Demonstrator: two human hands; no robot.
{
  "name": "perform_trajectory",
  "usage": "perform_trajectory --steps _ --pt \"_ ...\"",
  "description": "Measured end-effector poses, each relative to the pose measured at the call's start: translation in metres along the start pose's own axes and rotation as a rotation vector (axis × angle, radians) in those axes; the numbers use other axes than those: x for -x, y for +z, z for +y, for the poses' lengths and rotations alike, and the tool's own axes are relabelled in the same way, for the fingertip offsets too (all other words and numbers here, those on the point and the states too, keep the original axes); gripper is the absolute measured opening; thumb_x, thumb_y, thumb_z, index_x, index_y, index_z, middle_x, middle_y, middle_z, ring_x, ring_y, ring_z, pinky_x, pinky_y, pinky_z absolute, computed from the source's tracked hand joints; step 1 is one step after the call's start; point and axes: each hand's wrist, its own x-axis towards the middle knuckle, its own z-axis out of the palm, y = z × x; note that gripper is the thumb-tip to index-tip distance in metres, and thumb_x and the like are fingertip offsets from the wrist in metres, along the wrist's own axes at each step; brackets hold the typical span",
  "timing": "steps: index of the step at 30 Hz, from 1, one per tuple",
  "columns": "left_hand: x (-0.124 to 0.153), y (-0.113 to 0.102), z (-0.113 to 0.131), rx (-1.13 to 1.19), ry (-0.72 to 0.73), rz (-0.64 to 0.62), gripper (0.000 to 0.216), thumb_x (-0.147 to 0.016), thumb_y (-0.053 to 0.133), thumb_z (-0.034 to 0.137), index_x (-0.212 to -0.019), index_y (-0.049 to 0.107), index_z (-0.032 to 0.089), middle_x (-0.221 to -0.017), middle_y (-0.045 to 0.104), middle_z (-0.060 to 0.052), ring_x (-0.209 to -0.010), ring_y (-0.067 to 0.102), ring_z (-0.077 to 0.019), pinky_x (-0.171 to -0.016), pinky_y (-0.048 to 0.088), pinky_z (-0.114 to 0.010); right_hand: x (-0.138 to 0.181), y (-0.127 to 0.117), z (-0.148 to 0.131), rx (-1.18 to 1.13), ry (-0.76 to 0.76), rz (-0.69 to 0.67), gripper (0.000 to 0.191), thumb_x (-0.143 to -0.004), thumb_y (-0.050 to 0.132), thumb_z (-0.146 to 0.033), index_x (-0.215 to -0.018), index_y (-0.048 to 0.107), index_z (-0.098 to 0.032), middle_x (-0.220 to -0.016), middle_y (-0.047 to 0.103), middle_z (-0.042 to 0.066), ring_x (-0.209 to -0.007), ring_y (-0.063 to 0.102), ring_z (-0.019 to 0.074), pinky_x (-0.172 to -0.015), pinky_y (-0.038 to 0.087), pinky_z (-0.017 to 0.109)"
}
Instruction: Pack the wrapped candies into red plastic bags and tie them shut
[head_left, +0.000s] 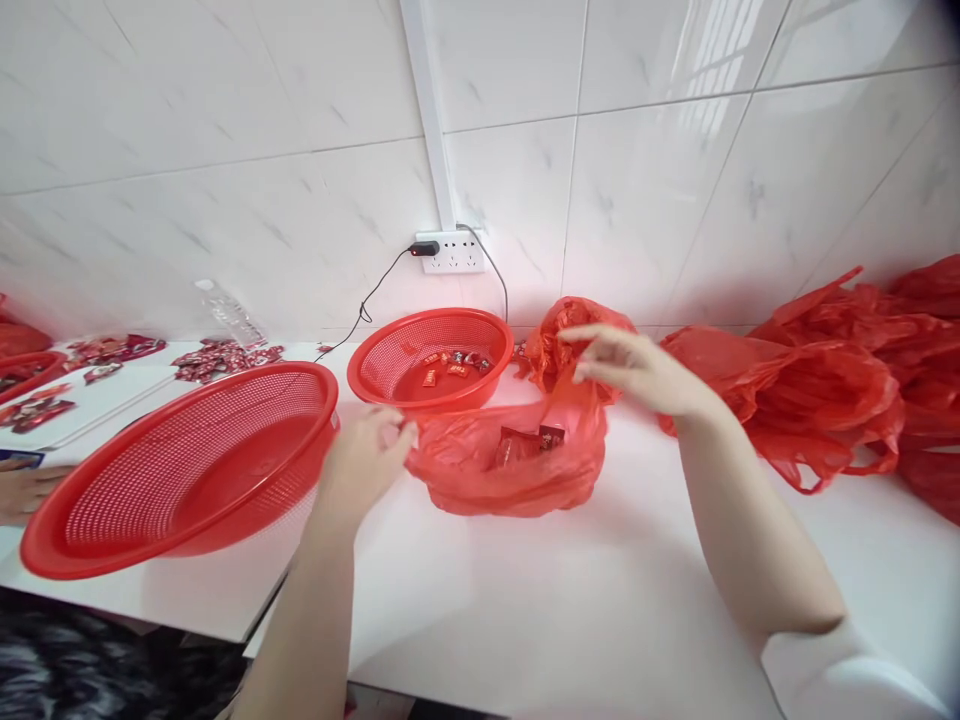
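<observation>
1. Now our left hand (367, 455) pinches the left rim of the red bag (480, 470), clamped tight.
2. Our right hand (637, 372) sits at its raised right rim; we cannot tell its grip.
3. It lies on the white table (562, 620), just before the small basket (390, 365), with its long axis left to right and its mouth up.

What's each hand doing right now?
Left hand: closed, pinching the bag rim.
Right hand: pinching the bag's far rim, other fingers loose.

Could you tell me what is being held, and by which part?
The red plastic bag, by its rim: left hand at its left, right hand at its right.
</observation>
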Motion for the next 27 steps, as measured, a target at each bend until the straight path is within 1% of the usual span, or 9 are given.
perform_trajectory --steps 3,6,9,11,14,16,20,24,27 --pt "-0.019 -0.03 0.023 0.639 0.103 0.21 0.013 -0.077 0.065 0.032 -0.081 0.071 0.021 -0.1 0.071 -0.004 -0.097 0.063 -0.0223 -0.082 0.048 -0.031 -0.002 -0.005 -0.023 -0.224 -0.209 0.524 0.021 -0.09 0.055 -0.033 -0.107 0.063 -0.025 -0.092 0.068 0.004 -0.092 0.066 0.0195 -0.083 0.053 0.037" --pt "-0.032 -0.041 0.047 1.121 0.228 0.141 0.016 -0.079 0.063 0.028 -0.091 0.072 0.021 -0.107 0.07 -0.004 -0.109 0.06 -0.0226 -0.09 0.048 -0.033 0.0 0.0 -0.036 -0.252 -0.335 0.71 0.018 -0.088 0.06 -0.032 -0.105 0.063 -0.028 -0.108 0.067 0.005 -0.108 0.062 0.0223 -0.096 0.05 0.043" --pt "-0.037 -0.035 0.064 1.317 0.382 -0.019 0.039 -0.081 0.063 0.026 -0.12 0.062 0.028 -0.115 0.066 -0.004 -0.11 0.06 -0.0215 -0.093 0.048 -0.035 0.003 0.007 -0.042 -0.187 -0.394 0.671 0.028 -0.088 0.062 -0.032 -0.116 0.059 -0.03 -0.126 0.06 0.005 -0.127 0.05 0.026 -0.105 0.042 0.05" --pt "-0.036 -0.024 0.072 1.345 0.446 -0.152 0.056 -0.081 0.065 0.026 -0.133 0.049 0.034 -0.101 0.068 -0.001 -0.092 0.065 -0.0179 -0.09 0.049 -0.036 0.005 0.011 -0.044 -0.159 -0.412 0.603 0.03 -0.089 0.06 -0.033 -0.119 0.057 -0.03 -0.131 0.058 0.005 -0.131 0.046 0.0269 -0.104 0.043 0.05" --pt "-0.031 -0.004 0.084 1.174 0.442 -0.433 0.065 -0.079 0.069 0.028 -0.138 0.042 0.033 -0.08 0.063 0.003 -0.061 0.06 -0.0107 -0.078 0.052 -0.034 0.008 0.022 -0.047 -0.191 -0.461 0.444 0.028 -0.092 0.055 -0.029 -0.12 0.055 -0.03 -0.128 0.059 0.006 -0.129 0.048 0.0255 -0.099 0.049 0.045" --pt "-0.025 0.009 0.094 0.952 0.428 -0.562 0.062 -0.077 0.072 0.029 -0.134 0.048 0.029 -0.084 0.063 0.001 -0.065 0.06 -0.0119 -0.076 0.052 -0.032 0.009 0.03 -0.051 -0.185 -0.523 0.289 0.029 -0.093 0.052 -0.022 -0.121 0.055 -0.029 -0.124 0.061 0.005 -0.123 0.054 0.023 -0.096 0.051 0.041" --pt "-0.017 0.026 0.107 0.795 0.462 -0.588 0.017 -0.087 0.059 0.034 -0.099 0.065 0.022 -0.088 0.063 -0.003 -0.086 0.059 -0.0171 -0.075 0.049 -0.03 0.008 0.042 -0.058 -0.04 -0.688 0.135 0.035 -0.092 0.044 -0.01 -0.122 0.055 -0.025 -0.112 0.066 0.005 -0.106 0.062 0.0185 -0.09 0.052 0.036" --pt "-0.019 0.034 0.106 0.939 0.26 -0.587 0.029 -0.091 0.051 0.045 -0.079 0.056 0.02 -0.054 0.037 0.006 -0.044 0.035 -0.0068 -0.043 0.032 -0.021 0.004 0.039 -0.054 0.046 -0.531 0.265 0.036 -0.09 0.043 -0.012 -0.123 0.054 -0.023 -0.121 0.061 0.008 -0.114 0.057 0.0222 -0.094 0.049 0.041" --pt "-0.023 0.037 0.104 1.03 0.207 -0.523 0.035 -0.09 0.051 0.05 -0.073 0.051 0.019 -0.048 0.025 0.009 -0.039 0.022 -0.0049 -0.039 0.028 -0.02 0.005 0.036 -0.051 0.017 -0.37 0.126 0.036 -0.09 0.046 -0.016 -0.124 0.052 -0.025 -0.114 0.064 0.006 -0.106 0.061 0.0209 -0.087 0.053 0.037"
